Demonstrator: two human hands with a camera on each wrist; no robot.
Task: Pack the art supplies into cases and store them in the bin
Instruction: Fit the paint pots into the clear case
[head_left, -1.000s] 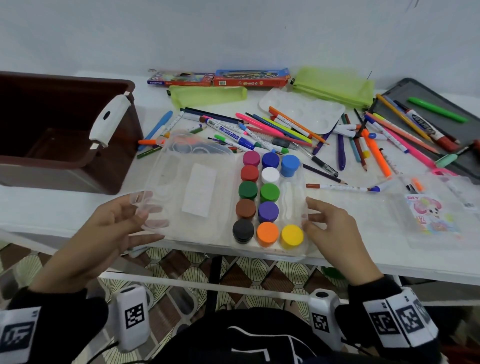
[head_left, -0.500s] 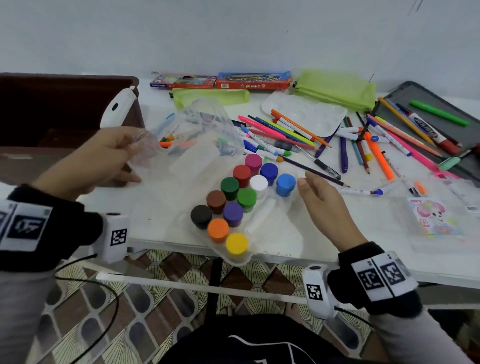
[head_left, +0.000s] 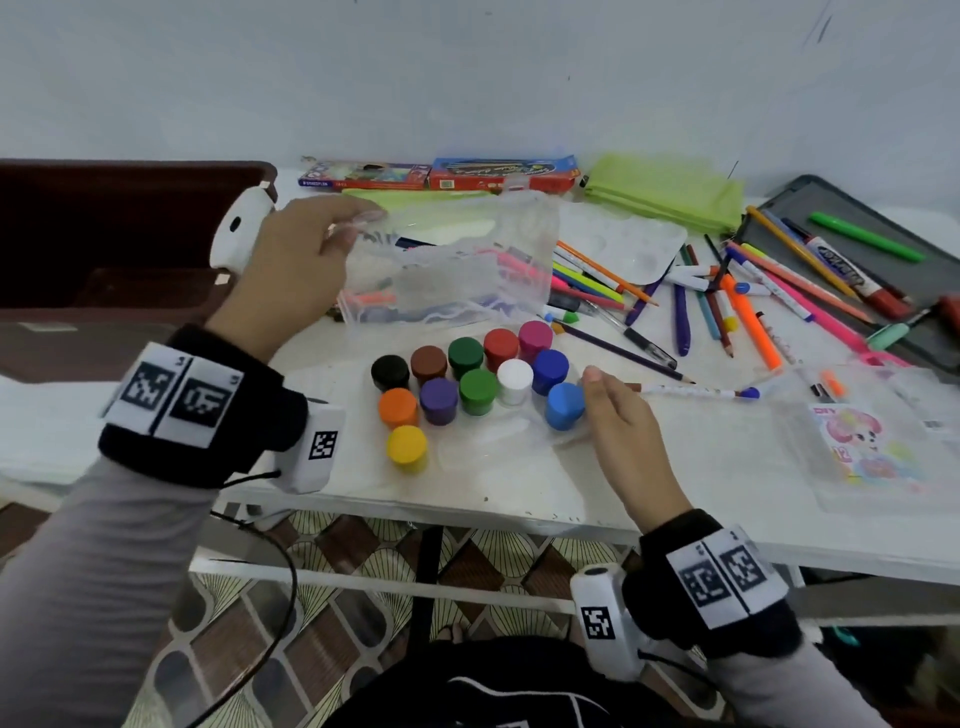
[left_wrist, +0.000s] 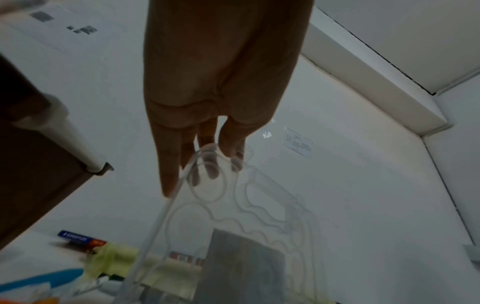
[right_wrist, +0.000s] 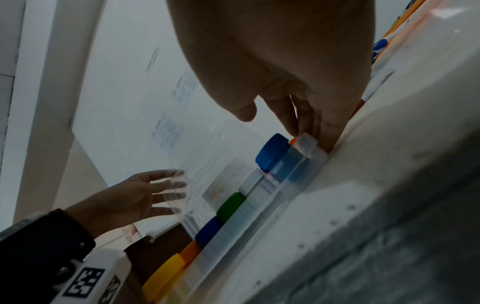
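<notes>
Thin clear clamshell paint case (head_left: 467, 431), at 6 o'clock of the table (head_left: 701, 467), looks light, bendy & slippery w/ loose pots (head_left: 467, 379): left hand (head_left: 296, 270) pinches the raised lid (head_left: 452, 265) edge, right hand (head_left: 618, 415) grips the tray's 3 o'clock rim, probably the best hold.

clear case lid (head_left: 452, 265), multicoloured paint pots (head_left: 467, 382), seemingly maroon bin (head_left: 104, 244)

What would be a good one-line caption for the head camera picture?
Left hand lifts the clear lid of a paint-pot case while the right hand steadies its tray.
</notes>
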